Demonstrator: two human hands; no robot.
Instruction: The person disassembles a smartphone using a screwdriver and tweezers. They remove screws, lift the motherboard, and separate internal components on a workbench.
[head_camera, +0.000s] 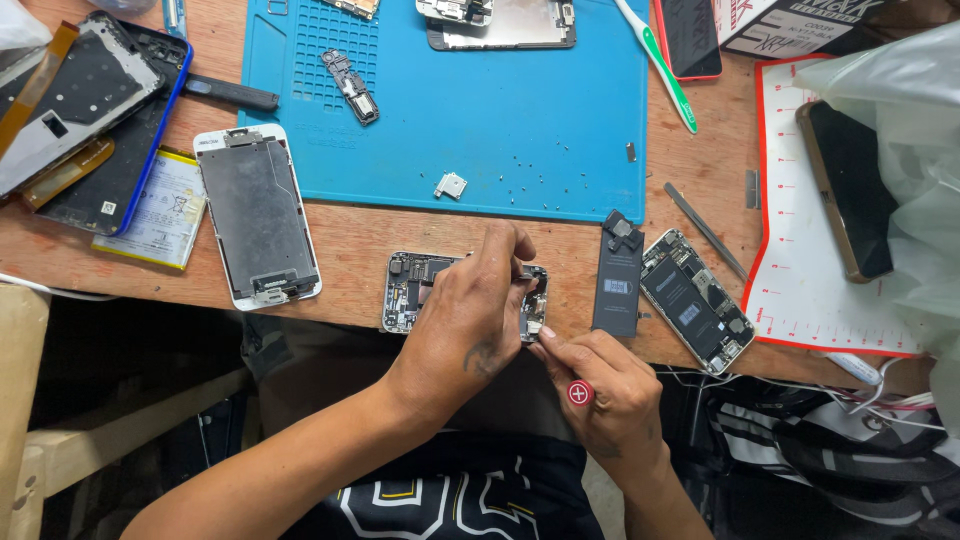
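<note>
At the workbench's near edge we steady the opened phone (410, 290) with our left hand (470, 320), fingers pressed over it, while our right hand (600, 385) grips a red-capped screwdriver (579, 393) at its right end. We judge unscrewing is underway; next calls for steady turning.

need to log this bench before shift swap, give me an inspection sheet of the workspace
surface: wooden bench with blue repair mat, small screws loose on it
job's things: opened phone at bench edge; red-capped screwdriver
clutter: loose battery, second open phone, white screen assembly, tweezers, toothbrush
hands: left hand steadies the opened phone; right hand grips the screwdriver
cables: white wires at right edge
surroundings: plastic bag on the right
</note>
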